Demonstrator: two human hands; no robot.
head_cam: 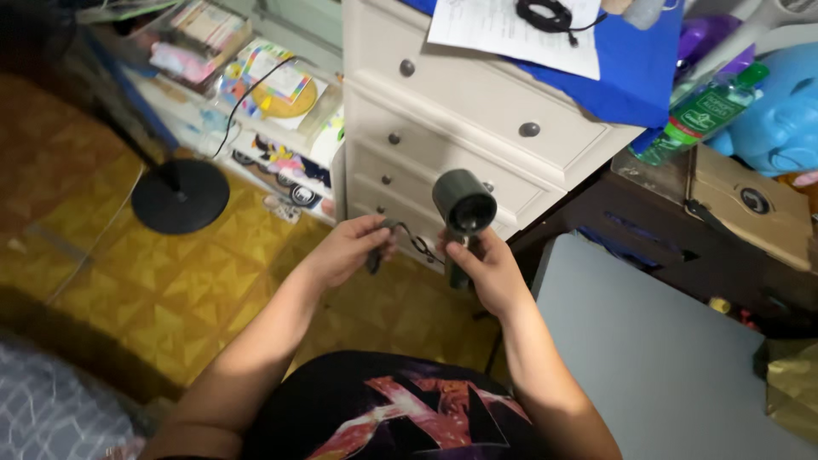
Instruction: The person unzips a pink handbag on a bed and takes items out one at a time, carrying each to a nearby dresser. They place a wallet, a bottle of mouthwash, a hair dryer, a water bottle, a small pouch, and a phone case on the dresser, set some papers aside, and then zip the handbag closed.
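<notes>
One white dresser (460, 111) fills the middle of the room, four drawers showing on its face, each with round dark knobs. On top of it lies one blue cloth (635, 77), one sheet of paper (503, 34) on that, and one coiled black cable (544, 14) on the paper. Right of the dresser stands one dark table with a cardboard box (741, 204) on it, one green bottle (703, 115) and one blue plush toy (784, 119) behind. Below and right of the dresser lies one grey board (656, 358). Left of the dresser sits a low shelf (247, 85) crammed with coloured packets, and one round black lamp base (180, 196) on the yellow floor (128, 281).

In front of the dresser's lowest drawers, two hands hold one dark hair dryer (463, 204). The right hand (486, 273) is wrapped tight round its handle, barrel standing above the fist, the round end facing up toward the person. The left hand (345, 249) is just left of it, fingers pinched on the dryer's black cord (409, 238), which loops across the gap between the two hands.
</notes>
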